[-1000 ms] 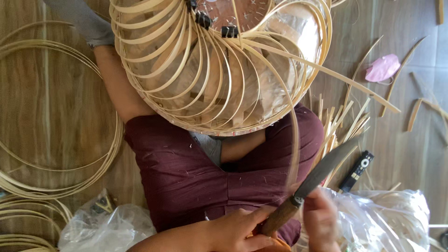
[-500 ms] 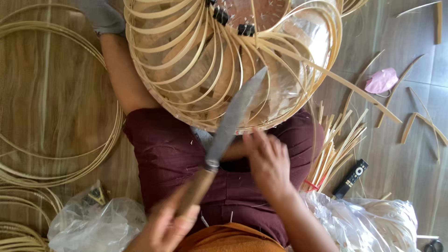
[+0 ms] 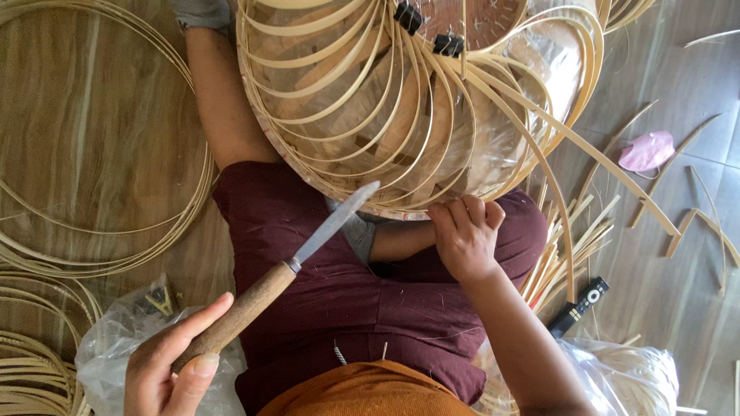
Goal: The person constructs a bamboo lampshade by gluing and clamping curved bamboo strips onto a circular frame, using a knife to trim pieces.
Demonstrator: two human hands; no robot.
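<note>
A large woven bamboo frame (image 3: 370, 115) of curved strips rests against my knees, with two black binder clips (image 3: 408, 15) pinching strips near its top. My left hand (image 3: 173, 362) grips the wooden handle of a long knife (image 3: 301, 258), whose blade points up and right toward the frame's lower rim. My right hand (image 3: 462, 235) pinches the lower rim of the frame, fingers curled on a strip. I sit cross-legged in maroon trousers (image 3: 339, 293).
Coils of bamboo strip (image 3: 100, 254) lie on the wooden floor at left. Loose strips (image 3: 570, 239), a black remote control (image 3: 580, 306) and a pink cloth (image 3: 646, 150) lie at right. Clear plastic bags (image 3: 108, 354) sit by each hip.
The knife passed from my right hand to my left and now sits lower and further left. My right hand moved up to grip the frame's lower rim.
</note>
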